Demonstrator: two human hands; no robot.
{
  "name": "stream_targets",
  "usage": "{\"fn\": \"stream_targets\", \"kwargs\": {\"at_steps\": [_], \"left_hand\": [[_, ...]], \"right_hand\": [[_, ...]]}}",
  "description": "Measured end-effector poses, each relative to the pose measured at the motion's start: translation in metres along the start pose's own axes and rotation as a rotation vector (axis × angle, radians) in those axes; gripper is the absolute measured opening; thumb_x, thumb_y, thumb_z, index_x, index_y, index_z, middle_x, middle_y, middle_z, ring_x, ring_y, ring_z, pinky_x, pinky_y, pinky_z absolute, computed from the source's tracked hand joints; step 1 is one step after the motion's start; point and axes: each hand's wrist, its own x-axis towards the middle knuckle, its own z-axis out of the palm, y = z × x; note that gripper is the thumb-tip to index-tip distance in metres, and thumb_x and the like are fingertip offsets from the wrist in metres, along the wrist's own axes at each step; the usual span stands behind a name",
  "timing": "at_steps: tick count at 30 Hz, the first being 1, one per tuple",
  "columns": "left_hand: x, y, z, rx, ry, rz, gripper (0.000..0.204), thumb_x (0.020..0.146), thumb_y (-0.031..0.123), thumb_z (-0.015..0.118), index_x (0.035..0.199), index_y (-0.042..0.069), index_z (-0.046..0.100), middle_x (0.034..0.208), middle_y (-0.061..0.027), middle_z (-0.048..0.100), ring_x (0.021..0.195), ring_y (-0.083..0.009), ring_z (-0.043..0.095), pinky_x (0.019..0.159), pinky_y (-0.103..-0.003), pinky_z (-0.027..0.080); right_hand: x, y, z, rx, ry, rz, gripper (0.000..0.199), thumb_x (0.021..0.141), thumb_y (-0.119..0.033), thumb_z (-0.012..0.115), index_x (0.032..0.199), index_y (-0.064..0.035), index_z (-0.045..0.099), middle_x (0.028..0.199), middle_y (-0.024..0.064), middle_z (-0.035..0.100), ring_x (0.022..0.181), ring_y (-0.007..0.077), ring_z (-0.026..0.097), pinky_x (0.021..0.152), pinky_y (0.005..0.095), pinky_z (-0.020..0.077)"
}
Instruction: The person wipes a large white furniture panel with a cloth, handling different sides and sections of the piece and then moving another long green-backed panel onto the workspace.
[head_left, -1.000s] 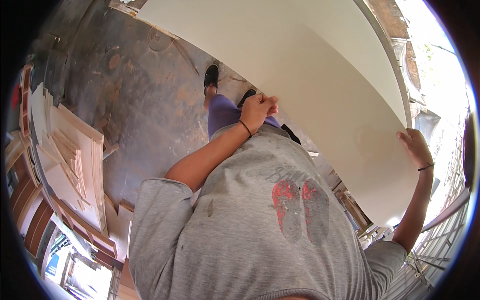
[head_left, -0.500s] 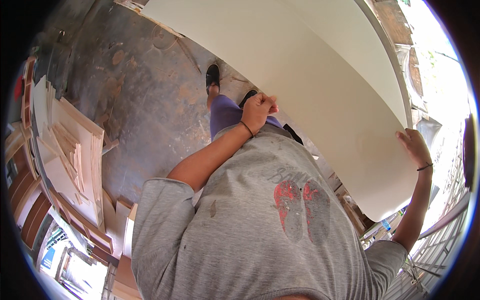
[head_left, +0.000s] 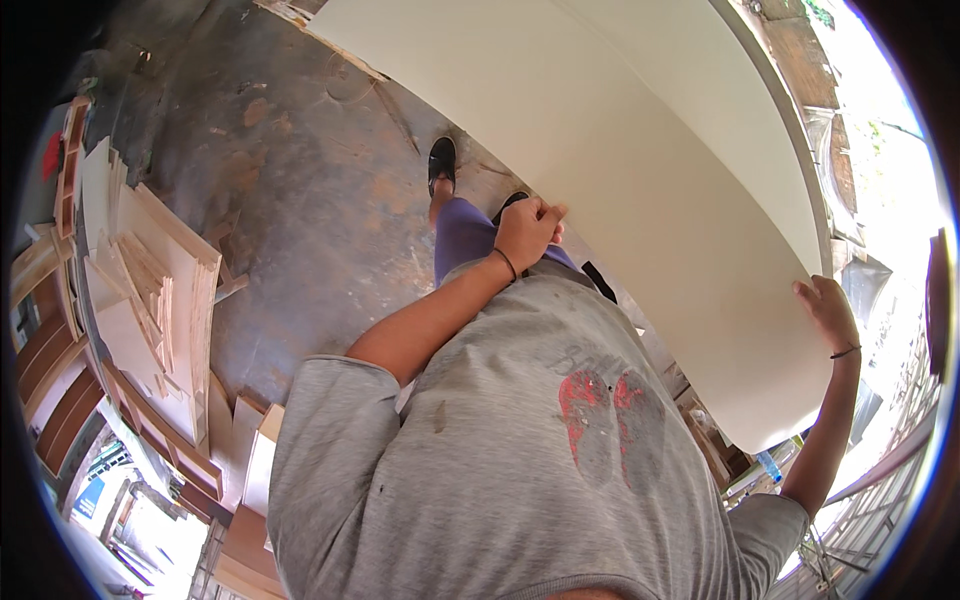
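A large pale board [head_left: 640,190] is seen stretching from the upper middle of the frame down to the lower right. Its lower edge is gripped at centre by the left hand [head_left: 525,232], fingers curled shut on it. Its far right corner is held by the right hand [head_left: 828,312], fingers wrapped over the edge. No labels or signs can be made out on the board. At the left of the frame, stacked wood offcuts [head_left: 150,300] are leaned together. A stained concrete floor [head_left: 300,190] is seen in the upper left, with a black shoe [head_left: 441,160] on it just beside the board.
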Motion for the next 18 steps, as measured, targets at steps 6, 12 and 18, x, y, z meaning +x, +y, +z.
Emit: {"fn": "stream_targets", "kwargs": {"at_steps": [6, 12, 18], "left_hand": [[0.003, 0.001, -0.002, 0.123, 0.0, 0.022, 0.033, 0.086, 0.024, 0.059, 0.069, -0.004, 0.061, 0.061, -0.0079, 0.063, 0.052, -0.0116, 0.06, 0.051, -0.025, 0.048], [0.001, 0.01, -0.003, 0.213, 0.0, 0.03, 0.034, 0.086, 0.024, 0.058, 0.068, -0.004, 0.06, 0.06, -0.0083, 0.063, 0.051, -0.012, 0.06, 0.05, -0.026, 0.05], [0.003, 0.011, -0.006, 0.157, -0.017, -0.016, 0.033, 0.087, 0.022, 0.058, 0.067, -0.004, 0.06, 0.059, -0.0081, 0.061, 0.049, -0.0116, 0.059, 0.049, -0.026, 0.049]], "right_hand": [[0.016, 0.021, 0.015, -0.014, 0.098, -0.053, 0.053, 0.083, -0.041, 0.063, 0.11, 0.003, 0.055, 0.103, 0.0167, 0.06, 0.095, 0.0271, 0.058, 0.082, 0.0337, 0.0436], [0.019, 0.014, 0.018, -0.04, 0.123, -0.095, 0.057, 0.081, -0.042, 0.065, 0.112, 0.0043, 0.055, 0.108, 0.0198, 0.059, 0.101, 0.0313, 0.056, 0.086, 0.036, 0.043], [0.015, 0.002, 0.017, -0.012, 0.098, -0.116, 0.054, 0.081, -0.043, 0.063, 0.104, 0.0059, 0.057, 0.105, 0.0221, 0.059, 0.099, 0.0335, 0.056, 0.084, 0.0392, 0.0428]]}}
